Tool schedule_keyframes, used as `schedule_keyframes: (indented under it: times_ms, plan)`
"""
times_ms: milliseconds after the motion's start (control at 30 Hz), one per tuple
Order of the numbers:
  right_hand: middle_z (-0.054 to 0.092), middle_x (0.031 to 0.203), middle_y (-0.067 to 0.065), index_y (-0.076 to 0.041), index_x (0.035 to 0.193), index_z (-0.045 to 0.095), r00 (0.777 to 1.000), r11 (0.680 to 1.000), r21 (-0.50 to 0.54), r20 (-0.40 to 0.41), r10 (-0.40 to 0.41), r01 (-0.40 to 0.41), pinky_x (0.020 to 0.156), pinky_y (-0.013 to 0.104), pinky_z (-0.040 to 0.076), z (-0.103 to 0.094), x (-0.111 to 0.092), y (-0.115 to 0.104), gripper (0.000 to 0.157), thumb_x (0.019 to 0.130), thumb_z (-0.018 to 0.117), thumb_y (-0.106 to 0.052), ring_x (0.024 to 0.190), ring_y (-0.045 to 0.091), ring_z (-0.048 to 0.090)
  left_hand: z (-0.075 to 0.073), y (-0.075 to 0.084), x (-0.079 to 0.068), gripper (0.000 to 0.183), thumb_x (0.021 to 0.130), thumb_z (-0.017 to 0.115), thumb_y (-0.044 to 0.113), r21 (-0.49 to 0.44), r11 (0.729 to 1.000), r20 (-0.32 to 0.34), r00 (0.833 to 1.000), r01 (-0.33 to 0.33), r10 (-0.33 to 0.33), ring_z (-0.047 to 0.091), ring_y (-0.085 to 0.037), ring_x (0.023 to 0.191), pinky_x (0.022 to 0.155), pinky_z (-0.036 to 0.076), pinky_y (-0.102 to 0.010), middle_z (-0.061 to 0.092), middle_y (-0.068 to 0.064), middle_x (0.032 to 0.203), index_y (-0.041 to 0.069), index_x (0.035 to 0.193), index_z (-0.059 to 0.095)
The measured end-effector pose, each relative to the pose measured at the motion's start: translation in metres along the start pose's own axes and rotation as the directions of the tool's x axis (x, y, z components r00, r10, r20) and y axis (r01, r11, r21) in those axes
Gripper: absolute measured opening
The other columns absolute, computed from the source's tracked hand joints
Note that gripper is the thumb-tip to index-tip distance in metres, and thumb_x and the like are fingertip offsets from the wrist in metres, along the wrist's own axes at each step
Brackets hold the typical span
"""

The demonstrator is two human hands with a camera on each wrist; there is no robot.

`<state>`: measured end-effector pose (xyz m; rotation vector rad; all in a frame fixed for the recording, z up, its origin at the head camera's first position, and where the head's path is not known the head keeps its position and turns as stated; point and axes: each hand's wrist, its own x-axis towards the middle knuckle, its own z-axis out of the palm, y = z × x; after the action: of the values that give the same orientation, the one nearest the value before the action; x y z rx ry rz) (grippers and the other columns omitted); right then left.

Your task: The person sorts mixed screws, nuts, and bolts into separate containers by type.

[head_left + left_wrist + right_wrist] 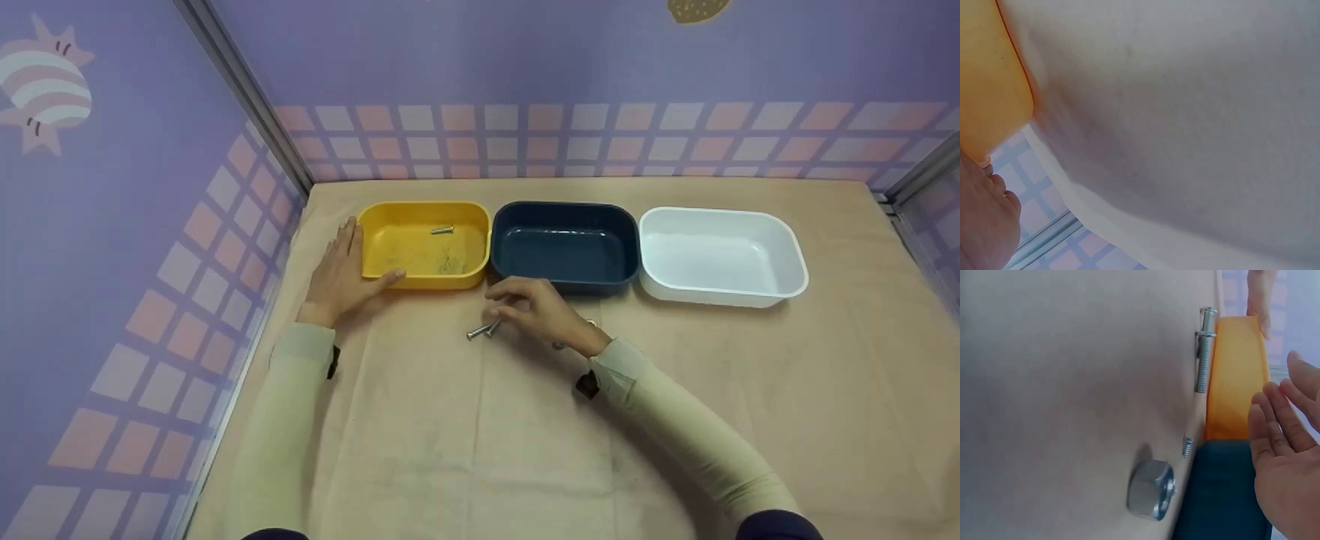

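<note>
My left hand [341,274] rests against the left side of a yellow bin [424,282], fingers fairly straight along its wall and thumb at the front rim. One silver bolt [442,230] lies inside that bin. My right hand [544,311] hovers over the cloth in front of the dark blue bin [566,287], its fingers loosely bent. Just under its fingertips lie two bolts [478,332], close together. In the right wrist view the fingers [1278,422] are apart with nothing seen between them. A hex nut [1151,489] lies near this hand.
A white bin [720,296] stands to the right of the dark blue one; the three bins form a row. Beside the right wrist are small nuts [559,345], partly covered by the arm. A patterned partition [187,262] borders the cloth-covered table on the left.
</note>
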<state>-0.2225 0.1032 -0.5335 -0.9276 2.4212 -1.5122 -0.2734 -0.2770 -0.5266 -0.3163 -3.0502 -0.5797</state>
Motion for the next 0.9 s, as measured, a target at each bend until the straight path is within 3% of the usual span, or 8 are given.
schedule_keyframes:
  times_ms: [167, 433, 567, 900]
  plan:
    - [0.075, 0.124, 0.019, 0.004, 0.127, 0.074, 0.998, 0.999, -0.021, 0.049, 0.028, -0.027, 0.103, 0.045, 0.06, 0.003, -0.003, 0.006, 0.031, 0.097, 0.078, -0.004, 0.115, 0.031, 0.074, 0.0, 0.0, -0.001, 0.124, 0.093, 0.061, 0.078, -0.001, 1.0, 0.004, 1.0, 0.005, -0.005, 0.006, -0.039, 0.167, 0.137, 0.007, -0.052, 0.002, -0.02, 0.18, -0.004, 0.169, 0.007]
    - [0.075, 0.121, 0.015, 0.002, 0.125, 0.075, 0.989, 0.978, -0.207, 0.145, 0.013, 0.017, 0.102, 0.049, 0.054, 0.005, -0.004, 0.008, 0.036, 0.093, 0.084, -0.012, 0.113, 0.032, 0.067, 0.0, 0.0, 0.0, 0.125, 0.092, 0.061, 0.079, -0.006, 1.0, 0.009, 1.0, 0.01, -0.01, 0.006, -0.039, 0.167, 0.137, 0.006, -0.051, 0.002, -0.019, 0.18, -0.003, 0.17, 0.006]
    - [0.071, 0.121, 0.015, 0.0, 0.122, 0.077, 0.986, 0.958, -0.288, 0.164, 0.034, 0.015, 0.109, 0.052, 0.046, 0.007, -0.006, 0.007, 0.032, 0.093, 0.083, -0.013, 0.118, 0.034, 0.061, 0.0, 0.0, 0.001, 0.126, 0.091, 0.061, 0.08, -0.013, 1.0, 0.014, 1.0, 0.016, -0.015, 0.007, -0.039, 0.167, 0.137, 0.006, -0.052, 0.001, -0.018, 0.18, -0.002, 0.17, 0.006]
    - [0.071, 0.109, 0.011, -0.006, 0.114, 0.082, 0.985, 0.937, -0.348, 0.14, 0.1, -0.046, 0.094, 0.045, 0.038, 0.011, -0.008, 0.003, 0.024, 0.092, 0.085, -0.014, 0.108, 0.031, 0.055, 0.0, 0.0, 0.0, 0.126, 0.092, 0.06, 0.079, 0.0, 1.0, 0.013, 1.0, 0.015, -0.015, 0.007, -0.04, 0.167, 0.137, 0.006, -0.052, 0.002, -0.02, 0.18, -0.004, 0.169, 0.007]
